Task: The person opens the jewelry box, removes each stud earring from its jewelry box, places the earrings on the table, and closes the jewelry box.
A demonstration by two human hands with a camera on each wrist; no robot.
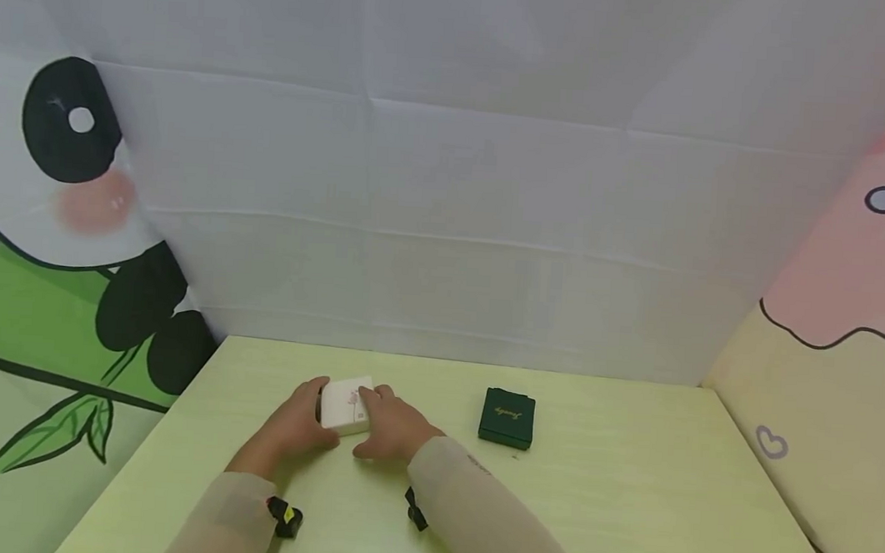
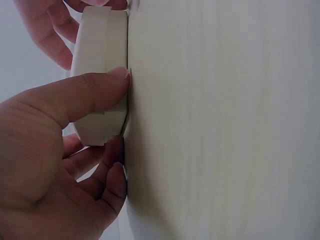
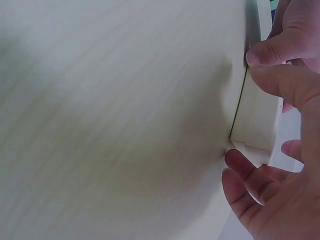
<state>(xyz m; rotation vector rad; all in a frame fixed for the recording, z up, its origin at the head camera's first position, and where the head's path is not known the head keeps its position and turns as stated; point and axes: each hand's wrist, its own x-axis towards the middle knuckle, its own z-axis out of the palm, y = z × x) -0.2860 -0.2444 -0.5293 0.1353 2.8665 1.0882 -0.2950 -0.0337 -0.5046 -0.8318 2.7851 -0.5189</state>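
Note:
A small white box (image 1: 342,405) with a printed drawing and a few marks on its lid lies flat on the pale table, between both hands. My left hand (image 1: 295,423) holds its left side, the thumb across the near face in the left wrist view and the other fingers curled by the end. From the right, my right hand (image 1: 397,424) grips the box, with fingers at its upper right edge. Its thumb lies by the near face, close to the left thumb, in the right wrist view. The box's far side is largely hidden.
A dark green box (image 1: 507,418) with gold lettering lies to the right on the table (image 1: 627,487). A white cloth backdrop (image 1: 447,185) stands behind the table. Cartoon-printed panels flank it on the left and right.

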